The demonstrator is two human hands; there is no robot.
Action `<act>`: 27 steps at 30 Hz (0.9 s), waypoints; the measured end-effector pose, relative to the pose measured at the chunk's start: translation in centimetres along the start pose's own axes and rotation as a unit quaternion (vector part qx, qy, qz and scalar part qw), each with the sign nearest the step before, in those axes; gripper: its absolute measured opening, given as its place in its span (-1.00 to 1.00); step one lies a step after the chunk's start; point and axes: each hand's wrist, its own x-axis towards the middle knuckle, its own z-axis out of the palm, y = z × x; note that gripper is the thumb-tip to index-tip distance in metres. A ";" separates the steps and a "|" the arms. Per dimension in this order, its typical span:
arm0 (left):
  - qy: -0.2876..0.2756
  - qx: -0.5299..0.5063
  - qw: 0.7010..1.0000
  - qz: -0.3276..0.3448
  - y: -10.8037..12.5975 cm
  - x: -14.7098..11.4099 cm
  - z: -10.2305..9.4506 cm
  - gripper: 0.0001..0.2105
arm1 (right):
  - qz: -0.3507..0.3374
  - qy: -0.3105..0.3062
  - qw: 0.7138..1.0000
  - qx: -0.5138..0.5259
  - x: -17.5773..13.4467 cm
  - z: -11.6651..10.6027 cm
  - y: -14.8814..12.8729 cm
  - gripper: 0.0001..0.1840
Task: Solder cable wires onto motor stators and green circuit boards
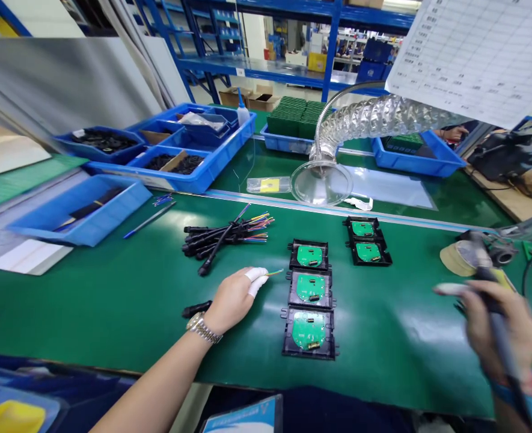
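Observation:
My left hand (236,296), with white finger covers, pinches the thin coloured wires (273,273) of a black cable (197,309); the cable's thick end pokes out behind the wrist. To the right of the wire tips lie three joined black housings (311,300), each bearing a green circuit board (309,288). My right hand (502,331), smeared by motion, is closed round a soldering iron (499,328) near a round yellowish tin (458,257). Two more black housings with boards (367,242) lie farther back. A bundle of black cables (223,234) lies beyond my left hand.
A fume-extraction hood (321,183) on a silver hose hangs over the back of the green bench. Blue bins (79,210) stand at left, green boards (297,117) fill a tray behind. A pen (149,220) lies left. A paper sheet (473,60) hangs upper right.

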 end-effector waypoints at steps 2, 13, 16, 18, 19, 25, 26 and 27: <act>0.008 0.003 1.000 0.013 0.3 -0.2 -0.1 -0.70 | -0.134 -0.101 0.979 0.116 0.1 1.9 -5.5 -0.63; -0.010 -0.085 0.996 0.003 0.2 -1.0 0.0 -0.77 | -0.271 -0.352 0.849 0.286 0.7 9.6 -15.7 -0.32; -0.010 -0.099 0.995 0.021 0.2 -1.1 0.2 -0.78 | -0.284 -0.358 0.841 0.289 -0.1 8.5 -14.8 -0.32; -0.021 -0.101 0.994 0.033 0.6 -0.9 0.0 -0.78 | -0.301 -0.352 0.841 0.280 -0.8 7.7 -14.3 -0.29; -0.030 -0.099 0.994 0.042 1.1 -0.7 -0.2 -0.78 | -0.309 -0.340 0.844 0.277 -1.1 7.2 -14.1 -0.28; -0.101 -0.084 0.981 0.145 6.0 2.1 -1.4 -0.76 | -0.203 -0.171 0.898 0.350 0.4 5.4 -14.9 -0.64; -0.108 -0.088 0.978 0.158 6.8 2.6 -1.4 -0.76 | -0.187 -0.154 0.898 0.367 0.8 5.4 -15.1 -0.66; -0.115 -0.094 0.975 0.168 7.5 3.0 -1.2 -0.76 | -0.177 -0.143 0.895 0.383 1.2 5.3 -15.3 -0.69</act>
